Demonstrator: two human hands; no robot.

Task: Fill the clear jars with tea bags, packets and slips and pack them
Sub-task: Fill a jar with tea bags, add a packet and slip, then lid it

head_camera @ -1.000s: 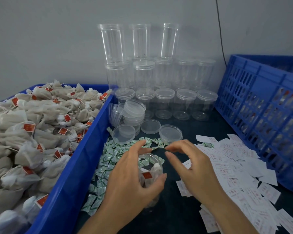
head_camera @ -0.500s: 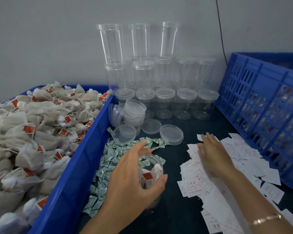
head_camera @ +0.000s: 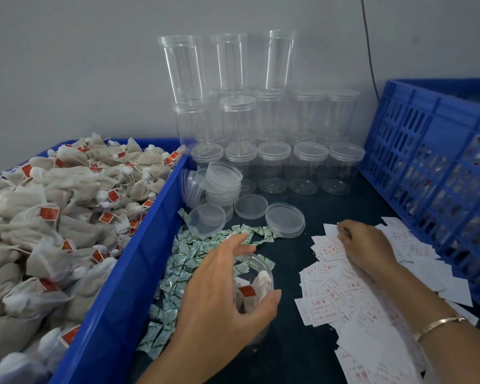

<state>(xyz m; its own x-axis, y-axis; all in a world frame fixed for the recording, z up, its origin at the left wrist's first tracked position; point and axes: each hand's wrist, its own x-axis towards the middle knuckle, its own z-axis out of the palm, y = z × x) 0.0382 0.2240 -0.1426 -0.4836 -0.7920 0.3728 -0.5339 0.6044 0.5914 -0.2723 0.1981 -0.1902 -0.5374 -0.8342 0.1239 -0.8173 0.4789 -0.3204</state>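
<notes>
My left hand (head_camera: 222, 295) grips an open clear jar (head_camera: 257, 275) that stands on the dark table; tea bags with red tags show inside it. My right hand (head_camera: 365, 246) rests on the pile of white paper slips (head_camera: 333, 297) to the right, its fingertips curled down onto a slip at the pile's far edge. Small green-and-white packets (head_camera: 183, 261) lie scattered left of the jar. A blue bin (head_camera: 117, 295) on the left is heaped with tea bags (head_camera: 53, 217).
Empty clear jars (head_camera: 275, 162), some lidded and stacked, stand against the grey wall. Loose clear lids (head_camera: 284, 217) lie in front of them. A blue slatted crate (head_camera: 432, 167) holding filled jars borders the right side. A black cable runs down the wall.
My right hand left the jar's mouth and moved right onto the slip pile, then curled its fingers there. My left hand kept hold of the jar.
</notes>
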